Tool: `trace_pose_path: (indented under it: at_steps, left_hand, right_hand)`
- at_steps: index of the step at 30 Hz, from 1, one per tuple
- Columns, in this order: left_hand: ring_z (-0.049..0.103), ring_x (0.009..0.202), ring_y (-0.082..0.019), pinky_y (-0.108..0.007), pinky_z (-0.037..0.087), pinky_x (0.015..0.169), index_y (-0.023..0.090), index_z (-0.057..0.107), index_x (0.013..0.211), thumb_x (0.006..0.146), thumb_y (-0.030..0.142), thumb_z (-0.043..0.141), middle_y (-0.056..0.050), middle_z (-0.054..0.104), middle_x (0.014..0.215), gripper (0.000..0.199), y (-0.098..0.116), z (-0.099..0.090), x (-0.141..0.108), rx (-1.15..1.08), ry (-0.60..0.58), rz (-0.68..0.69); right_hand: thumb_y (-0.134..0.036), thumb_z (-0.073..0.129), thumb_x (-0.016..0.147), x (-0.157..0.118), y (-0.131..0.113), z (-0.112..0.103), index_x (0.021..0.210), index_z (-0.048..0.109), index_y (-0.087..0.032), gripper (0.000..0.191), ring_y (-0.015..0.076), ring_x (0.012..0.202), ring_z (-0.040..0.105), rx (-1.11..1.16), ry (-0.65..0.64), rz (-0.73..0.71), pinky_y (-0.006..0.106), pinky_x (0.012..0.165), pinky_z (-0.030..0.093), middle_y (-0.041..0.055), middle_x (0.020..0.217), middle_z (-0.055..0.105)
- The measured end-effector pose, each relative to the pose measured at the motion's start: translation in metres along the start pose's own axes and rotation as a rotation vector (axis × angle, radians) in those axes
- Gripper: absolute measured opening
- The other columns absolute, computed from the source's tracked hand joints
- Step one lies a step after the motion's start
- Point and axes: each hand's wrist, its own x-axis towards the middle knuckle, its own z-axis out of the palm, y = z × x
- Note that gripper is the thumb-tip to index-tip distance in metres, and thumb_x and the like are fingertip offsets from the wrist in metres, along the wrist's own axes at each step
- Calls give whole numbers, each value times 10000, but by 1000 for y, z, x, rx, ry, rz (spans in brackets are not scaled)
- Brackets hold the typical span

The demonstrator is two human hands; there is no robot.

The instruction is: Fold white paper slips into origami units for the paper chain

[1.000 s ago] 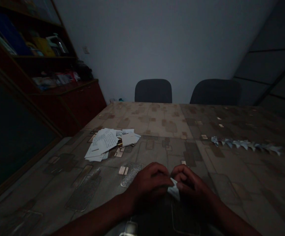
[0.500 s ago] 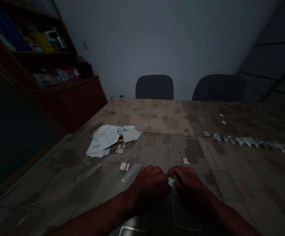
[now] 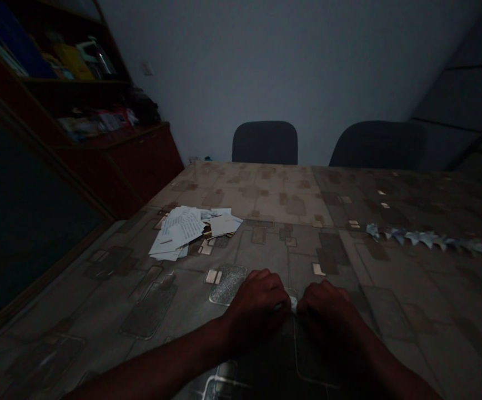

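Observation:
Near the front of the table, my left hand [image 3: 260, 303] and my right hand [image 3: 326, 308] are both closed, knuckles up. Between them shows a small bit of white paper [image 3: 293, 304], pinched by the fingers of each hand; most of it is hidden and its shape cannot be made out. Beyond my left hand lies a loose pile of paper pieces [image 3: 180, 230], some with printed or written lines. Off to the right, a row of small folded paper pieces [image 3: 428, 239] with pointed tips stretches across the table.
A patterned cloth covers the table [image 3: 266, 194]. Behind its far edge stand two dark chairs, one [image 3: 265, 143] near the middle and another [image 3: 378, 145] to the right. A shelf cabinet [image 3: 141, 161] filled with assorted items stands at the left against the wall. The room is dim.
My hands have drawn slightly apart, the right one shifting right, and less of the paper shows between them. The view has tilted a little; the pile and the row lie as before.

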Motion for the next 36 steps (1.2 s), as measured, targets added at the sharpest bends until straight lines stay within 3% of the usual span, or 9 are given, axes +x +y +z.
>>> trace_pose_path:
  at_steps: [13, 20, 25, 36]
  left_hand:
    - [533, 836, -181, -312, 335, 783, 182, 640, 798, 787, 247, 729, -3, 606, 822, 111, 0, 2, 1, -64, -5, -139]
    - [537, 846, -183, -322, 335, 800, 187, 649, 806, 822, 251, 696, 1, 607, 826, 80, 0, -1, 3, -81, -33, -140]
    - [533, 830, -179, -317, 332, 794, 184, 639, 795, 799, 236, 711, 4, 604, 815, 90, 1, -1, 3, -75, -13, -149]
    - [520, 830, -185, -329, 320, 775, 192, 627, 788, 836, 248, 637, -1, 612, 812, 74, 2, 0, 6, 2, -59, -150]
  right_hand:
    - [-132, 563, 781, -4, -3, 7, 681, 596, -190, 120, 208, 700, 513, 35, 81, 68, 338, 670, 291, 21, 707, 569]
    - [-138, 572, 784, -3, -3, 2, 670, 590, -196, 129, 205, 697, 528, 53, 52, 65, 336, 666, 315, 19, 706, 576]
    - [-147, 546, 833, -4, -2, 4, 682, 580, -205, 165, 192, 693, 531, 89, 87, 62, 331, 674, 329, 9, 710, 581]
    - [-147, 574, 776, -2, -3, 9, 656, 549, -209, 138, 194, 649, 515, -24, 147, 80, 323, 641, 312, 3, 663, 566]
